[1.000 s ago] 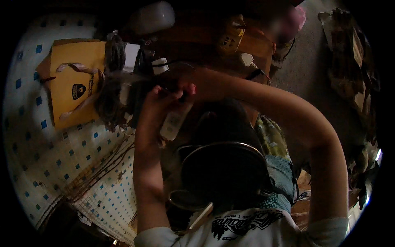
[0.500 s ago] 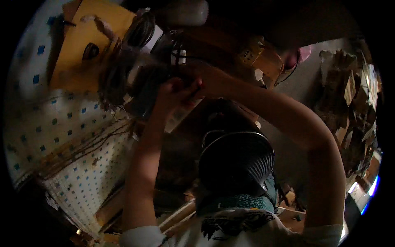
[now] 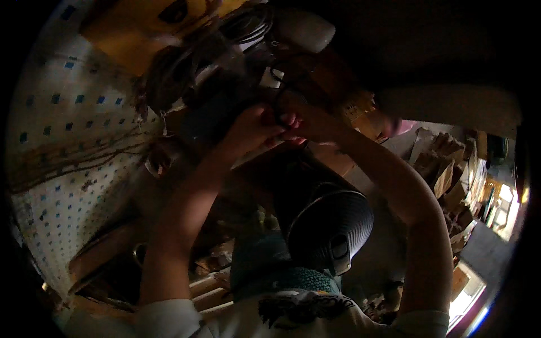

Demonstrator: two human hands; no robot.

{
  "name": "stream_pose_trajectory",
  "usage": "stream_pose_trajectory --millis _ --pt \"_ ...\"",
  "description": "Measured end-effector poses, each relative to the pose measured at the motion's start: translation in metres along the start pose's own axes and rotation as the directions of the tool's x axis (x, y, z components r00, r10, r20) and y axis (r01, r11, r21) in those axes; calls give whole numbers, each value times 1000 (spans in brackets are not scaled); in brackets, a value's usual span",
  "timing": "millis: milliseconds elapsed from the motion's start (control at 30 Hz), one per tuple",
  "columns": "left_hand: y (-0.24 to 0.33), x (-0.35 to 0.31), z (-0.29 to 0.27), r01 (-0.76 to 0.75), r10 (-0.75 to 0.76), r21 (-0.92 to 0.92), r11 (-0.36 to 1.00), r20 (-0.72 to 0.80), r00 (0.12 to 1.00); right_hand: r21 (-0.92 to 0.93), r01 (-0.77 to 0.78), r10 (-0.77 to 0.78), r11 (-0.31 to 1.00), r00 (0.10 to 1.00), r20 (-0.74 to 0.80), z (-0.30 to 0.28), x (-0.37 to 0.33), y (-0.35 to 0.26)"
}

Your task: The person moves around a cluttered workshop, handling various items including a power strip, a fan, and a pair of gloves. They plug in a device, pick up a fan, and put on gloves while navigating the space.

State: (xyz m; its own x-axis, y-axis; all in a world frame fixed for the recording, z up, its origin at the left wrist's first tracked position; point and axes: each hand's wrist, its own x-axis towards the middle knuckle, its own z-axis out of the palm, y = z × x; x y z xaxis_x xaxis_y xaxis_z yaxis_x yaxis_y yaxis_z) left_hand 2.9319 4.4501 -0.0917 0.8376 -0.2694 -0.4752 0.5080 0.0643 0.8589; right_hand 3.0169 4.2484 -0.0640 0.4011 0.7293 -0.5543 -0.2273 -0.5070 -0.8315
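In dim light my left hand and my right hand meet in front of me. The fingers of both are bent inward and pressed together at the fingertips. Whatever they hold is hidden among the fingers and too dark to name. Just beyond them lies a small white block with a dark cord curving over it. A pale strip shows partly beneath my left hand. Nearer my body is a black ribbed round thing with a thin bright rim.
A pale cloth with blue squares hangs at the left. Beyond my hands are coiled dark cables, a yellow panel and a whitish rounded container. Torn cardboard is stacked at the right.
The view has swung, so the surroundings sit differently. My right hand's fingers, hidden in shadow before, now show against the left's. Both hands stay together, and the pale strip is more covered.
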Motion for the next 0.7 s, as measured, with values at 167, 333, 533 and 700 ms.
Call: stream_pose_trajectory --millis 167,333,533,700 --pt "-23 4 17 -304 272 -228 925 -159 949 -415 87 -91 906 996 12 17 7 -35" --pt "21 -5 33 -51 181 400 915 -292 939 -108 -119 126 987 990 69 -12 -1 -21" --pt "2 -10 24 -130 231 314 940 -310 922 -385 -146 163 911 987 12 17 1 -58" --pt "1 -8 42 -285 603 627 725 -378 702 -280 -203 255 938 953 164 -17 17 -12"
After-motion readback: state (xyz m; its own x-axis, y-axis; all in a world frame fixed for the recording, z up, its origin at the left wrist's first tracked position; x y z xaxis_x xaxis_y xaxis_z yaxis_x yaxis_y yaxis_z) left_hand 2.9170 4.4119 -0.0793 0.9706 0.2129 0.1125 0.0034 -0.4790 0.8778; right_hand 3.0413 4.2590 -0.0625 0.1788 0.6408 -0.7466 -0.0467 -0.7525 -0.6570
